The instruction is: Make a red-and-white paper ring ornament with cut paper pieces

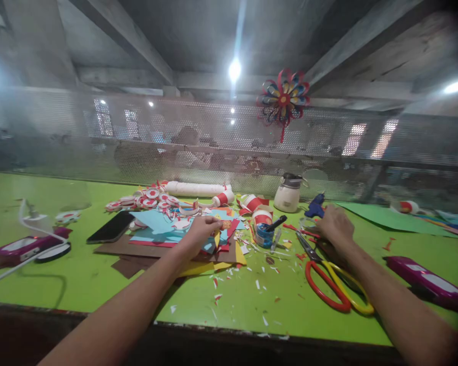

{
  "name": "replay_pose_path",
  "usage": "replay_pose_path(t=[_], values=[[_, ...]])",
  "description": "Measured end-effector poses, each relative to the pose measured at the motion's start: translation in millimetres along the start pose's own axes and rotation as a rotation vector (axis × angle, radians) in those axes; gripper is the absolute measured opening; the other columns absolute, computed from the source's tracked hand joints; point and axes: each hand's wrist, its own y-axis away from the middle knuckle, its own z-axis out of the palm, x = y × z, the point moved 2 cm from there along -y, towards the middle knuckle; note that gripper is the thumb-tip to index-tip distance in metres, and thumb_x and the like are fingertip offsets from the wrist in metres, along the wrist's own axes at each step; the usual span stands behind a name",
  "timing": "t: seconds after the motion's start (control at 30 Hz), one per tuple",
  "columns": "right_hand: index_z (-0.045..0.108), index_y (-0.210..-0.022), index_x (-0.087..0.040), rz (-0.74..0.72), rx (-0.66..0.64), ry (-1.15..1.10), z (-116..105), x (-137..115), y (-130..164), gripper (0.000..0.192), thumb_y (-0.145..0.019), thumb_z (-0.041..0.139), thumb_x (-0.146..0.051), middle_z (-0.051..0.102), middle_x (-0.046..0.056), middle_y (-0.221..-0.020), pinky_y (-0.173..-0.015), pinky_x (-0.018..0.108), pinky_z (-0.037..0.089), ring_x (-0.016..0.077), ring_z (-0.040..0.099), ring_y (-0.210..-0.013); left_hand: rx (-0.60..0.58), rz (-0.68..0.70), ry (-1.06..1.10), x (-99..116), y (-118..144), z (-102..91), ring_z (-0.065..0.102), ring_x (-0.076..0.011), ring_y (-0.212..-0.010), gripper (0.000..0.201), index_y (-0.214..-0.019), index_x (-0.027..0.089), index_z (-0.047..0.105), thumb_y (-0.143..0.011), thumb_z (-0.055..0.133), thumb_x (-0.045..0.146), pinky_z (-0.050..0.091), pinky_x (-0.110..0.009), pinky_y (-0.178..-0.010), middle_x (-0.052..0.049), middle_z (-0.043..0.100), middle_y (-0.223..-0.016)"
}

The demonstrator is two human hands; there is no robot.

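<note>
My left hand (204,231) is closed in a pinch above the stacked blue paper (152,223). From its fingertips hangs a small yellow paper strip (217,238), and a little red-and-yellow piece (226,224) shows just beyond them. On the right, the curled fingers of my right hand (336,226) are at a blue glue gun (316,205), apparently gripping it; the contact is partly hidden and blurred. Large scissors (324,279) with a red and a yellow handle lie below that hand, partly under the forearm. A cut red-and-white paper cup (262,219) stands between my hands.
Red-and-white cup rings (152,198) are piled at the back left, beside a white roll (198,189). A black phone (111,226), purple devices (427,277), a pale jug (288,194) and green sheets (389,216) lie around. Paper scraps litter the green table (244,305).
</note>
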Motion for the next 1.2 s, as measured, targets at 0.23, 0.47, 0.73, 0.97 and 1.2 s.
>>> replay_pose_path(t=[0.23, 0.47, 0.73, 0.97, 1.2], values=[[0.054, -0.082, -0.016, 0.233, 0.205, -0.882, -23.6, -2.1, -8.7, 0.025, -0.062, 0.067, -0.022, 0.053, 0.004, -0.068, -0.060, 0.035, 0.045, 0.0216, 0.056, -0.068, 0.003, -0.008, 0.024, -4.1, -2.6, -1.6, 0.040, -0.0084, -0.049, 0.024, -0.060, 0.011, 0.065, -0.062, 0.067, 0.034, 0.029, -0.023, -0.052, 0.000, 0.054, -0.053], [0.051, -0.075, -0.021, -0.029, 0.060, -1.391, -87.2, -40.2, 18.2, 0.026, -0.068, 0.061, -0.044, 0.050, -0.003, -0.063, -0.052, 0.026, 0.048, 0.0110, 0.052, -0.053, 0.026, -0.070, 0.112, -6.3, -3.6, -0.6, 0.042, -0.0087, -0.050, 0.020, -0.062, 0.010, 0.065, -0.060, 0.070, 0.030, 0.030, -0.023, -0.051, -0.002, 0.057, -0.055], [0.064, -0.093, -0.018, -0.601, -0.611, -1.208, -94.9, -92.0, 118.7, 0.027, -0.080, 0.060, -0.041, 0.064, 0.005, -0.076, -0.055, 0.028, 0.047, 0.0144, 0.057, -0.061, 0.046, -0.091, 0.196, -1.2, -3.6, -3.4, 0.053, -0.0122, -0.060, 0.014, -0.063, 0.012, 0.067, -0.063, 0.066, 0.027, 0.037, -0.026, -0.057, -0.007, 0.064, -0.067], [0.063, -0.090, -0.012, -0.689, -0.675, -0.977, -68.4, -103.4, 129.0, 0.036, -0.086, 0.050, -0.045, 0.064, 0.008, -0.076, -0.057, 0.029, 0.047, 0.0148, 0.056, -0.063, -0.016, -0.097, 0.185, 1.2, -1.2, 0.2, 0.049, -0.0102, -0.056, 0.012, -0.059, 0.013, 0.066, -0.062, 0.068, 0.024, 0.035, -0.025, -0.056, -0.004, 0.062, -0.062], [0.058, -0.083, -0.014, -0.618, -0.688, -0.926, -62.4, -99.6, 134.8, 0.033, -0.082, 0.054, -0.046, 0.062, 0.006, -0.068, -0.054, 0.029, 0.046, 0.0156, 0.056, -0.059, -0.064, -0.103, 0.123, 3.3, 2.0, 3.6, 0.050, -0.0115, -0.058, 0.012, -0.063, 0.015, 0.066, -0.063, 0.067, 0.027, 0.037, -0.026, -0.058, -0.004, 0.061, -0.063]])
